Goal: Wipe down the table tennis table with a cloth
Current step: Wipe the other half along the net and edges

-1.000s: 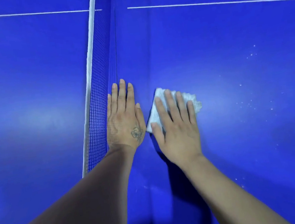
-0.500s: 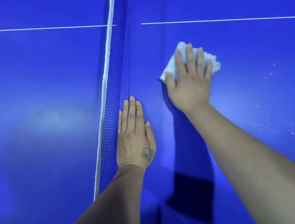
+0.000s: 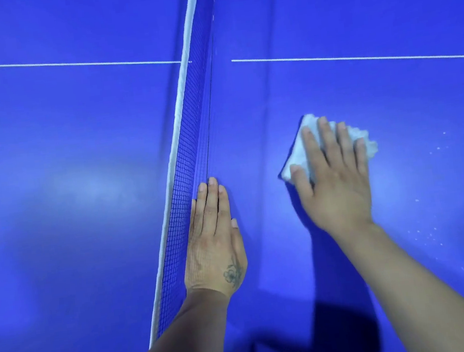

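The blue table tennis table [image 3: 374, 90] fills the view. A folded white cloth [image 3: 297, 154] lies flat on its right half. My right hand [image 3: 335, 181] presses down on the cloth with straight, spread fingers and covers most of it. My left hand [image 3: 215, 241] rests flat on the table right beside the net [image 3: 191, 157], fingers straight and together, its outer edge against the mesh.
The net with its white top band runs from the near middle to the far top. A white centre line [image 3: 356, 59] crosses both halves farther away. White specks of dust [image 3: 434, 233] lie scattered on the surface to the right of my right hand.
My right hand slid the cloth away from me and then back toward me and to the right. My left hand stayed flat beside the net.
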A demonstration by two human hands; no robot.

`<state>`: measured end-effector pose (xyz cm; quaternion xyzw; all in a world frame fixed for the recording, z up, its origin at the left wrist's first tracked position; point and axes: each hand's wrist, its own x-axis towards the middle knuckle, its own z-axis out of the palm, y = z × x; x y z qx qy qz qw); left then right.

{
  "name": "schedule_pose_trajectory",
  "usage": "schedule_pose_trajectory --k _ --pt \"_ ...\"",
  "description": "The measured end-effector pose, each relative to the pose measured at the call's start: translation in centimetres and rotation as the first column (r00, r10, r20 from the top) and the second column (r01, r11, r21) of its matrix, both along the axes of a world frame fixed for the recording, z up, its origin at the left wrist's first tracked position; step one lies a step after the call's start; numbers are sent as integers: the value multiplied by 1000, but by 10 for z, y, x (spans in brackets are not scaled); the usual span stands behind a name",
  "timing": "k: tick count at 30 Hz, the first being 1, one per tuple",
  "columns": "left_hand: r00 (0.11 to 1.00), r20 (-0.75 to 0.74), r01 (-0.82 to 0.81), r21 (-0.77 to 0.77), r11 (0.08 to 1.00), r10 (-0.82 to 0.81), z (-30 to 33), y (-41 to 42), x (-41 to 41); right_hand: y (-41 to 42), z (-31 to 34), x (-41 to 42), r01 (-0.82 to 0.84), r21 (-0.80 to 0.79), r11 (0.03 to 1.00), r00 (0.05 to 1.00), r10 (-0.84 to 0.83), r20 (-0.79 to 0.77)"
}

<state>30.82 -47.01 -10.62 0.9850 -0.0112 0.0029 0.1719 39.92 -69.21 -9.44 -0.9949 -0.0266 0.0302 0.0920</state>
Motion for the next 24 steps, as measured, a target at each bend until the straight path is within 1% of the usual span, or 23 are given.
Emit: schedule_pose_trajectory --k 3,6,7,9,12,15,18,21,24 --pt "1000 -3 -7 -18 1000 7 2 -1 1 11 -1 56 97 20 995 995 -96 -27" --pt "1000 1 -8 -31 999 8 3 -1 1 40 -2 111 94 52 994 995 -92 -40" --pt "1000 0 -8 -38 999 8 3 -1 2 52 -2 125 63 54 997 997 -60 -47" --pt "1000 -5 -10 -43 999 10 3 -1 1 74 0 140 -51 45 998 997 54 -56" --pt "1000 -7 -4 -36 999 4 2 -1 1 89 1 135 -249 16 968 968 249 -41" --pt "1000 4 -2 -32 999 2 2 0 0 77 -1 98 -380 24 925 925 380 -8" --pt "1000 12 -2 -23 1000 2 2 -1 1 50 0 47 -431 32 902 902 431 16" --pt "1000 6 -2 -21 1000 2 1 -1 1 12 1 9 -377 29 926 926 377 2" --pt "1000 4 -2 -21 1000 2 0 1 -1 -29 3 14 -169 -20 985 985 169 15"
